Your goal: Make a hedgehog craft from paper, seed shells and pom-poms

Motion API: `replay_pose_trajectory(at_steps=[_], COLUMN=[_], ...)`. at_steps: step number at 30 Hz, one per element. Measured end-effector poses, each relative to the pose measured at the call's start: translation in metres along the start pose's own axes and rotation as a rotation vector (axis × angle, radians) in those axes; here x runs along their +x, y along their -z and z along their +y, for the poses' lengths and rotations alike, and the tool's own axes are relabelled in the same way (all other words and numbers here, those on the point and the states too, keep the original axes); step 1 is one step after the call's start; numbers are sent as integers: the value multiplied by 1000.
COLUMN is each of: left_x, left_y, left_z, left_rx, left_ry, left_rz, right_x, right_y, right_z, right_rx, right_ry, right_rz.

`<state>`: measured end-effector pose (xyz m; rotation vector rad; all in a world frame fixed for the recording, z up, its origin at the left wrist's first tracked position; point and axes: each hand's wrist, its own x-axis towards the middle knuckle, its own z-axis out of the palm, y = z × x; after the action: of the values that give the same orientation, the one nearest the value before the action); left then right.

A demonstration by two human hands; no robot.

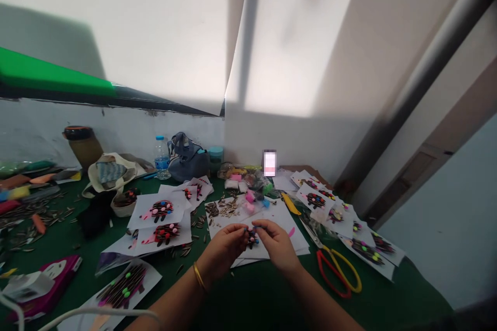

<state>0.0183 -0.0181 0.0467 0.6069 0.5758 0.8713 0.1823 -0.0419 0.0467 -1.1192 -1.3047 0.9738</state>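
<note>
Both hands meet over a white paper sheet [217, 222] in the middle of the table. My left hand [227, 245], a gold bangle on its wrist, has thumb and forefinger pinched together. My right hand [275, 243] pinches just beside it, fingertips nearly touching the left ones. A small bluish bit shows at the fingertips, too small to name. Below them, partly hidden, is a dark seed figure [252, 240] with blue and pink dots. Sunflower seeds [223, 207] and pink and blue clay lumps [250, 199] lie on the sheet's far part.
Red-and-yellow-handled scissors [337, 269] lie to the right, near a yellow cutter [291, 203]. Finished-looking seed pictures [161, 209] lie left, more seed pictures [336, 214] right. A water bottle [161, 159] and blue bag [188, 162] stand along the wall. A white cable [97, 311] crosses the front left.
</note>
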Motion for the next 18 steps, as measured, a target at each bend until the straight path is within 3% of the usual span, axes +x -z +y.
replay_pose_trajectory(at_steps=[14,18], left_x=[12,15], left_y=[7,6], left_z=[1,1], left_rx=[-183,-213], left_ry=[-24,-34], left_rz=[137,139], right_x=[14,16], right_y=[-6,-2], right_z=[17,20], right_rx=[181,125], right_ry=[-114,-71], right_rz=[-112,-133])
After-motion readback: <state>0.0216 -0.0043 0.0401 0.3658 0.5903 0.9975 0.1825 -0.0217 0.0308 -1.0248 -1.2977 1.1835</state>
